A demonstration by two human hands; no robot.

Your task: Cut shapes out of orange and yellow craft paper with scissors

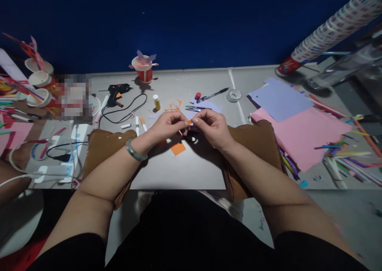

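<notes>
Over the middle of the table, my left hand [170,125] and my right hand [213,127] meet fingertip to fingertip. Both are closed in a pinch on a small piece of orange paper [190,122], mostly covered by the fingers. Just under them lies a dark-handled tool [192,138], partly hidden, its kind unclear. An orange paper square [178,149] rests on the table below my left hand. Beyond the fingers are orange paper scraps [174,106], small snips [197,108] and a black pen [212,95] on purple paper.
Brown cushions [253,155] sit under both forearms. At the left are a glue gun [116,94], a corded power strip [78,147] and another person's arm [13,189]. A decorated cup [143,69] stands at the back. Pink paper [301,139] and a tall cup stack [331,26] are right.
</notes>
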